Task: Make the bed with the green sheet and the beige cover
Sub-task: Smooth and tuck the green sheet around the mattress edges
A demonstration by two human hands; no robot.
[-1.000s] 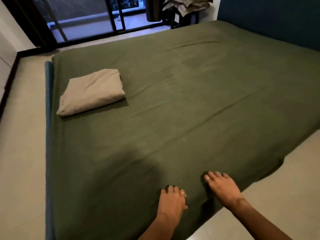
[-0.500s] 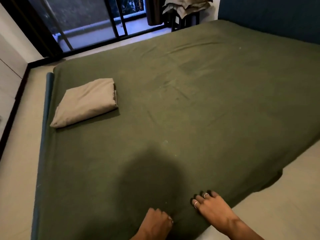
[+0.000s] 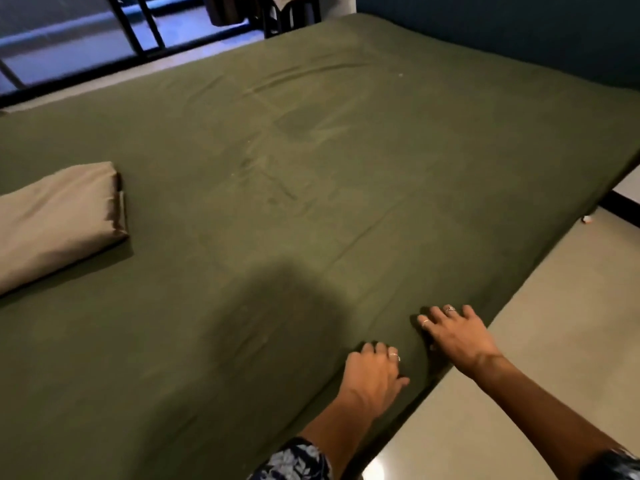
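Note:
The green sheet (image 3: 346,174) lies spread over the whole low bed, with a few shallow creases near its middle. The beige cover (image 3: 59,220) rests folded on the sheet at the left, cut off by the frame edge. My left hand (image 3: 372,374) lies palm down on the sheet at the near edge of the bed, fingers slightly curled into the cloth. My right hand (image 3: 457,336) rests flat on the sheet just to the right, fingers spread, at the bed's edge. Neither hand holds anything that I can see.
Pale tiled floor (image 3: 519,375) runs along the right side of the bed. A dark blue headboard wall (image 3: 502,32) stands at the far right. A glass door with a black frame (image 3: 138,29) is beyond the far side.
Both hands have slid to the right along the near edge of the sheet. My view has shifted right, so the folded beige cover now sits at the left edge.

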